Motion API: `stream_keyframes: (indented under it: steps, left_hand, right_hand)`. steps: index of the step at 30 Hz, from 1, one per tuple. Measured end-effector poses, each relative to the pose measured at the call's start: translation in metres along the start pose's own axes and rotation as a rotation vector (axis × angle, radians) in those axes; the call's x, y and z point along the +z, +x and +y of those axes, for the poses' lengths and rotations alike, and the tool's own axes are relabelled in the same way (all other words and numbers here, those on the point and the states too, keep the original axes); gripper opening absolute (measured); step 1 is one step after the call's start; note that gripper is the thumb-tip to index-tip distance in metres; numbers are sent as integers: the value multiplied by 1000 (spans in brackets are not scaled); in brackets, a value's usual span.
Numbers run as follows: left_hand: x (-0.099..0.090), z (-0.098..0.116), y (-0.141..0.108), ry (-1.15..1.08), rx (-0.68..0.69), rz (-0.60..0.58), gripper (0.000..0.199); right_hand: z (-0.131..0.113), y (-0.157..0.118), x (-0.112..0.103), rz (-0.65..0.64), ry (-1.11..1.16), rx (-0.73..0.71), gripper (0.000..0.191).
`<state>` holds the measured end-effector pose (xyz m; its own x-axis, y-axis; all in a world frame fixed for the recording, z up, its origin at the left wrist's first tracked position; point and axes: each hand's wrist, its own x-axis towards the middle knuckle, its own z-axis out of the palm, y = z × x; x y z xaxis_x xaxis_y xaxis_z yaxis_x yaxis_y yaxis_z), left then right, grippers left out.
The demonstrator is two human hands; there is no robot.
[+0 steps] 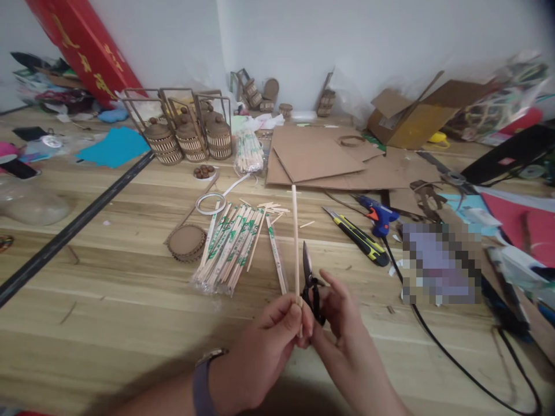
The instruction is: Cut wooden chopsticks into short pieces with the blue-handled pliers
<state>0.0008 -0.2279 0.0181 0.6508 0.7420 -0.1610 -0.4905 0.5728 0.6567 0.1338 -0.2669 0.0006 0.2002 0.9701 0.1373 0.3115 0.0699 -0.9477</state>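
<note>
Pale wood is the material of the stick (295,237), which stands out over the counter (121,323), in front of the person. The fingers of the left hand (260,346) pinch it near its lower end; I suppose this grip leaves most of the length free and well visible. Its long axis runs almost straight away from the person, and the far end points toward the cardboard sheets (321,162). The right hand (347,341) has its fingers around the handles of the black scissors (309,280), with 1 finger stretched out. The scissors point forward too, just beside the stick, probably to be near it. To the left lie the wrapped chopsticks (234,242), perhaps for easy taking. The utility knife (359,237) and the glue gun (381,216) rest at the right, which seems to leave room for the 2 hands.
</note>
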Motion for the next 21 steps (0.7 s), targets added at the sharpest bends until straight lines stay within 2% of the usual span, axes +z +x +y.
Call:
stream_keyframes:
  steps: [2,5,9,12,16,21]
  left_hand:
    - [-1,1,-1,38,-36,-9,37]
    - [-2,8,-5,170,-104,29,33]
    - [-5,21,-5,363,-92,111,31]
    - [-7,22,-2,360,-88,128,37]
    - [-13,16,-1,376,-101,127,39]
    - [-17,11,0,413,-124,135,42]
  right_hand:
    - [5,3,-10,-55,-72,7,50]
    - [12,8,-29,-9,-198,7,42]
    - [18,14,-57,20,-369,40,42]
    - [22,18,-77,54,-548,54,40]
    - [26,20,-98,3,-769,117,36]
    - [33,27,-110,-5,-999,148,36]
